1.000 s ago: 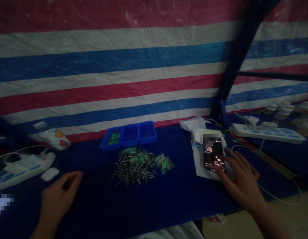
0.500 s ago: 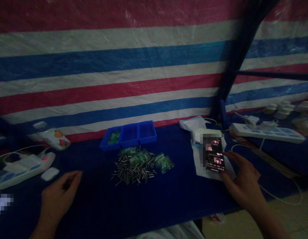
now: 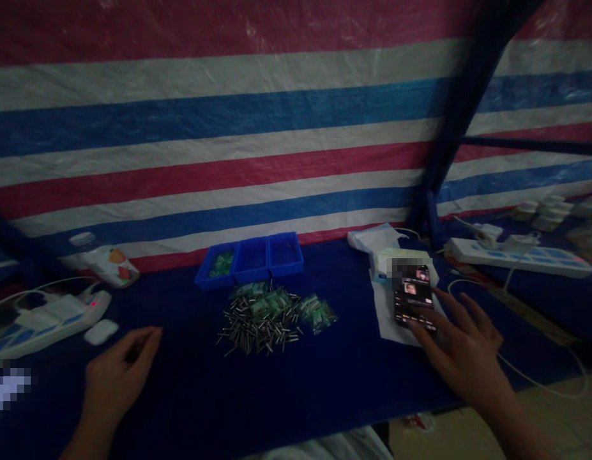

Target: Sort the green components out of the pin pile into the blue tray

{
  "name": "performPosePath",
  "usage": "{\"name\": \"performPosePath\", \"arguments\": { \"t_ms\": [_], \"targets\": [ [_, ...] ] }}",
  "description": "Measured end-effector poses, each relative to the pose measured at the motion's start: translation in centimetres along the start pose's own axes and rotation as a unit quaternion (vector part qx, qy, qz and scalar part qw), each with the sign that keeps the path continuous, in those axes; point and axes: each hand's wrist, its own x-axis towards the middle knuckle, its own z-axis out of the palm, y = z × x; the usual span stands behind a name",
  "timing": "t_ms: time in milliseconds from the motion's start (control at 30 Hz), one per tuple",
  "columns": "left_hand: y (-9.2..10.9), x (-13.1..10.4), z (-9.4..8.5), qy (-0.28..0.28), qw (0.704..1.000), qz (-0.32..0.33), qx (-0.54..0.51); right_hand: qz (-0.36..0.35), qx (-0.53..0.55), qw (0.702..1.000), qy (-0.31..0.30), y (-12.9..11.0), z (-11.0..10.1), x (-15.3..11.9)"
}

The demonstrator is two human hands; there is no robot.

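My right hand (image 3: 468,354) has its fingers apart over a phone (image 3: 414,297) with a lit, dark screen. The thumb and a fingertip are over the lower part of the screen. The phone leans on a pack (image 3: 405,262) and stands on white paper (image 3: 382,319). At the left, my left hand (image 3: 118,367) rests on the table, thumb and index finger pressed together and the others curled. Whatever is inside it, if anything, is hidden. Between the hands lies a heap of short metal pins (image 3: 255,332), with small green-printed plastic bags (image 3: 318,313) on it and beside it.
A blue three-part tray (image 3: 250,259) stands behind the heap, green bags in its left compartment. A white earphone-style case (image 3: 101,332), a power strip (image 3: 51,326) and a bottle (image 3: 108,262) are at left. Another power strip (image 3: 520,255) with cables lies at right. Striped sheeting hangs behind.
My right thumb and fingers have moved left over the lower phone screen, and the picture on the screen differs. My left hand keeps its pose. The view has shifted slightly.
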Motion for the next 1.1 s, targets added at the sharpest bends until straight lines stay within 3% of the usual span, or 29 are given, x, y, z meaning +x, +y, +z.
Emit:
{"name": "performPosePath", "arguments": {
  "t_ms": [100, 300, 533, 733, 833, 933, 1100],
  "targets": [
    [0.1, -0.1, -0.1, 0.007, 1.000, 0.017, -0.004, -0.003, 0.033, 0.999, 0.034, 0.1, -0.2, 0.1],
    [-0.6, 0.0, 0.0, 0.007, 0.999, 0.040, 0.004, -0.083, 0.043, 0.996, 0.005, 0.0, -0.6, 0.1],
    [-0.7, 0.2, -0.1, -0.008, 0.999, 0.029, 0.015, -0.099, 0.034, 0.994, -0.027, 0.2, -0.4, 0.1],
    [0.5, -0.1, -0.4, 0.006, 1.000, 0.010, -0.014, -0.084, 0.084, 0.991, 0.067, -0.3, -1.2, 0.3],
    [1.9, -0.1, -0.6, -0.020, 0.998, 0.026, -0.055, -0.106, 0.103, 0.986, 0.077, -1.6, -1.6, 1.4],
    [4.9, 0.3, -0.9, -0.067, 0.988, 0.092, -0.102, -0.166, 0.173, 0.971, 0.007, -4.9, -1.7, 4.3],
    [11.9, 2.4, 0.6, -0.191, 0.948, 0.226, -0.116, -0.267, 0.229, 0.910, -0.220, -12.9, 0.5, 11.4]
  ]
}}
